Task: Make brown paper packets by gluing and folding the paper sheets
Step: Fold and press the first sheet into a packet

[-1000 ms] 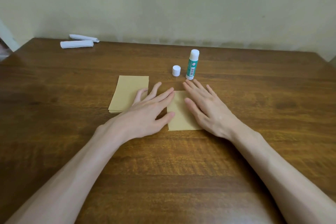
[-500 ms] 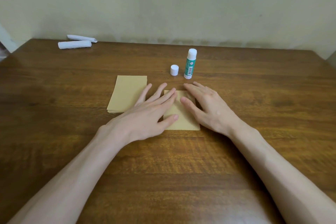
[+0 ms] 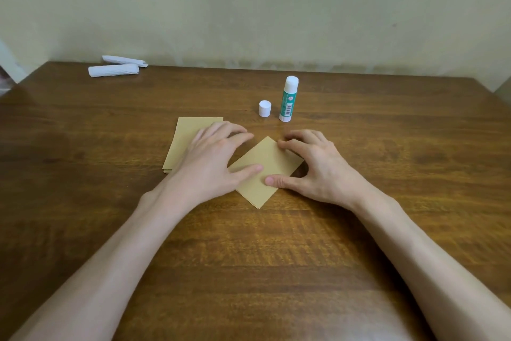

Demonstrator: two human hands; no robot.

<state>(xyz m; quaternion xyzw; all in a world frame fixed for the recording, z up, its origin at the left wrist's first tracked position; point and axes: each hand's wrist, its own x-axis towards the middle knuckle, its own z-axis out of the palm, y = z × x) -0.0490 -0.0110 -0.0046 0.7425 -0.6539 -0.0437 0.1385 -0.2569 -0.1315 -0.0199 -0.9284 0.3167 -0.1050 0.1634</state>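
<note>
- Turned since 0.5 s ago, the folded brown sheet [image 3: 265, 158] now lies as a diamond on the worktop [image 3: 387, 147], with 1 corner pointing at the person; before, it lay square-on.
- Both hands had their fingers stretched flat on it then; now the fingers are bent.
- Left grip [image 3: 213, 163]: loose and apart, clamped on nothing. Its thumb presses flat on the sheet's left part, and its bent fingers reach over the near right corner of the stack of brown sheets [image 3: 190, 136].
- Right grip [image 3: 318, 172]: arched and closed on the folded sheet. The forefinger tip sits at the sheet's far corner and the thumb lies on its near part, close to the left thumb. The sheet's right edge runs under the arch of the hand.
- That stack lies flat just left of the folded sheet, partly hidden by the left hand.
- Behind the hands, the green and white glue stick [image 3: 287, 100] stands upright and uncapped, with its white cap [image 3: 265, 109] standing just to its left, apart from it.
- At the far left edge of the worktop, 2 white paper rolls [image 3: 113, 70] lie side by side, near the wall.
</note>
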